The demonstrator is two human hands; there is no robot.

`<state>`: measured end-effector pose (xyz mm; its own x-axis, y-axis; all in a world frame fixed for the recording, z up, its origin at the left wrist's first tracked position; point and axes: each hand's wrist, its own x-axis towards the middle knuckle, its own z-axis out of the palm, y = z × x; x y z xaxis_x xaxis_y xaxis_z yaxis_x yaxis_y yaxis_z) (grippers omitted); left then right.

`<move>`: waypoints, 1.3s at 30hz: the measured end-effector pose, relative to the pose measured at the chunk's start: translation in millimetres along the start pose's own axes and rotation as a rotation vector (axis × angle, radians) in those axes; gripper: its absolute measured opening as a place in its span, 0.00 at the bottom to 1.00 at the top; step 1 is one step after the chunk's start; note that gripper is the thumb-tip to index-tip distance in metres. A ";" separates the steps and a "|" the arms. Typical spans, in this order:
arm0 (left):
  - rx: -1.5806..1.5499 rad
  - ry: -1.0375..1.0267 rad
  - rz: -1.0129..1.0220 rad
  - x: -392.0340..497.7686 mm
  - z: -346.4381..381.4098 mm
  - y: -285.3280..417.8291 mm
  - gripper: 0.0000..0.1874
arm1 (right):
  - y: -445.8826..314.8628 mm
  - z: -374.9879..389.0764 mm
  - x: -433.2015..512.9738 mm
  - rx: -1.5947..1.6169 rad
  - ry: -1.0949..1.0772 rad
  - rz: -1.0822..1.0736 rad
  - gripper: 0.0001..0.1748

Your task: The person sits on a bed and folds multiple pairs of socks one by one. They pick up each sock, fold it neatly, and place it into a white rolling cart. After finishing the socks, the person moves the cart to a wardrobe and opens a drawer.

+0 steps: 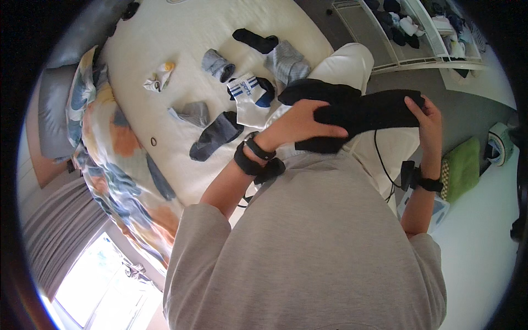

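Observation:
A black sock (381,108) stretches level between my hands above my lap. My right hand (431,117) pinches its end, thumb on top. At the other end, my left hand (303,123) has its thumb and fingers around the black fabric. More black fabric (321,91), apparently a second sock, extends behind and below my left hand; where the pieces part is hidden. Just beyond that hand, a white sports sock with blue stripes (247,93) lies on the bed, partly over a dark blue and black one. A dark grey sock (216,136) lies nearby.
Several more socks lie on the cream bed sheet (181,33), among them a rolled grey one (218,66) and a light grey one (192,114). A patterned quilt (123,165) is bunched at left. At upper right stands a white wire rack (396,66) holding socks. A black cable (381,161) hangs near my right wrist.

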<state>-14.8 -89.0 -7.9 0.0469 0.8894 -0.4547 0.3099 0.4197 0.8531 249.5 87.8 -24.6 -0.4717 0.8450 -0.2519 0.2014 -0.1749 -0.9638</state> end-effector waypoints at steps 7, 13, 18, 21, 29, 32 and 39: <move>0.290 0.164 -0.267 -44.5 -33.5 -80.1 0.31 | 32.0 64.1 -9.9 -0.359 -0.255 0.050 0.17; 0.584 0.429 -0.264 -47.4 0.8 -94.6 0.19 | 42.2 79.7 -39.1 -0.301 -0.556 0.296 0.16; 0.040 0.392 -0.252 -27.8 22.9 -85.2 0.23 | 52.8 81.5 -51.8 -0.378 -0.482 0.294 0.13; -0.570 0.218 -0.333 -33.4 10.8 -90.6 0.28 | 58.0 76.9 -58.5 -0.337 -0.420 0.287 0.13; 0.347 0.365 -0.364 -22.8 22.7 -81.6 0.26 | 60.9 73.9 -58.0 -0.203 -0.405 0.107 0.13; 0.478 0.553 -0.209 -7.5 39.4 -66.5 0.28 | 66.8 78.4 -48.1 -0.228 -0.487 0.161 0.14; -0.197 0.291 -0.308 8.6 34.5 -51.3 0.28 | 79.3 71.5 -24.6 -0.186 -0.458 0.287 0.16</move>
<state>2.5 -109.1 -64.5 -0.2962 0.7198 -0.6278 0.0800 0.6737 0.7347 215.7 17.0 -101.1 -0.6916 0.4644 -0.5532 0.5045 -0.2376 -0.8301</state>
